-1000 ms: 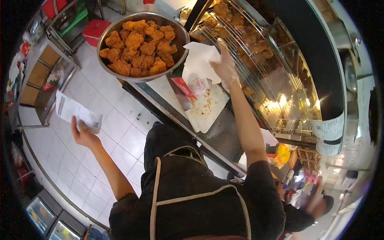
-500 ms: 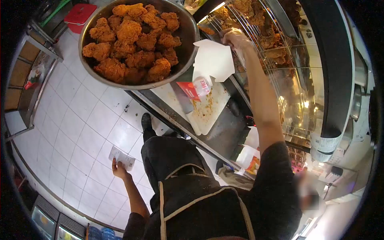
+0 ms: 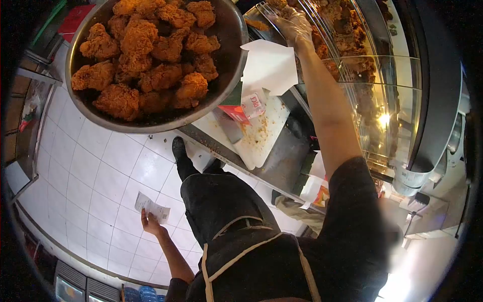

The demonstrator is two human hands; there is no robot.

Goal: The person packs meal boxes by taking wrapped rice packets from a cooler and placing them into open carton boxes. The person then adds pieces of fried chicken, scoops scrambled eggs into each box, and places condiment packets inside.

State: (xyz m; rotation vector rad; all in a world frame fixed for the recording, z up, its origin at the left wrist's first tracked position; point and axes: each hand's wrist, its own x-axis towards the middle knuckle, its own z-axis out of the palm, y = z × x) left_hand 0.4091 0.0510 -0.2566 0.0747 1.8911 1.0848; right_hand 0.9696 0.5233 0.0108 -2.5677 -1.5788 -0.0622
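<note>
My left hand (image 3: pixel 152 224) is closed on a printed paper receipt (image 3: pixel 146 204), held low over the floor. My right hand (image 3: pixel 296 29), in a clear plastic glove, reaches into the display case with fingers curled round what looks like a piece of fried chicken (image 3: pixel 286 12); part of the grip is hidden. Below that hand an open white takeaway box (image 3: pixel 271 68) stands with its flaps up. Against the box sits a small wrapped packet marked "RICE" (image 3: pixel 253 105). A large metal bowl (image 3: pixel 151 126) of fried chicken (image 3: pixel 136 45) is to the left.
A crumb-strewn white board (image 3: pixel 264 143) lies on the dark counter. More chicken (image 3: pixel 342 30) lies in the glass-fronted case (image 3: pixel 382 75) on wire racks. Another white and red box (image 3: pixel 314 189) stands by my right arm. A red container (image 3: pixel 73 22) is at the far left.
My right hand has moved farther into the case and now closes round a chicken piece. The view has shifted, so the bowl appears farther left. The receipt stays in my left hand.
</note>
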